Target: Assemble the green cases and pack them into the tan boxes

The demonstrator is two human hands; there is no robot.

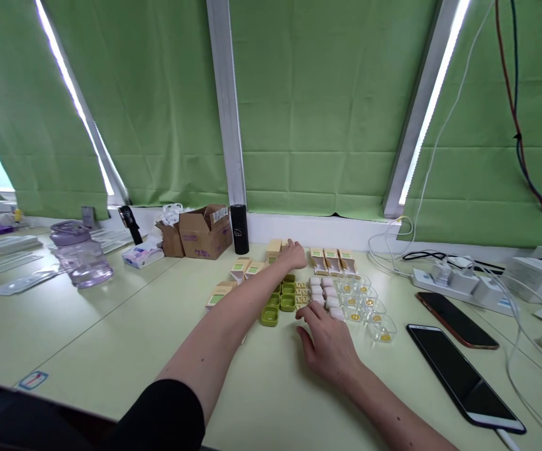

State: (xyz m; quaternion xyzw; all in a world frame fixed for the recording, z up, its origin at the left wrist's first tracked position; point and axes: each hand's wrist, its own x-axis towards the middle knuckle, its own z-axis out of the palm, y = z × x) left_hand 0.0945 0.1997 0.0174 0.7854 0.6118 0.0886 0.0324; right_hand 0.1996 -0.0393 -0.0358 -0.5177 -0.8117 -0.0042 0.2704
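My left hand point(293, 254) reaches far across the table and is closed over a small beige box point(274, 247) at the back of the layout. My right hand point(328, 341) rests near the front, fingers spread, fingertips touching the small yellow pieces point(301, 292) and beside the white oblong pieces point(327, 292). Green trays point(280, 299) lie left of it. Clear cups with gold discs point(365, 307) sit to its right. More beige boxes with green panels point(333, 260) stand behind.
A cardboard box point(205, 232), black cylinder point(239, 228) and purple water jug point(80, 254) stand at the back left. Two phones point(459, 369) lie on the right, near a power strip point(459, 282) with cables. Green blinds cover the windows.
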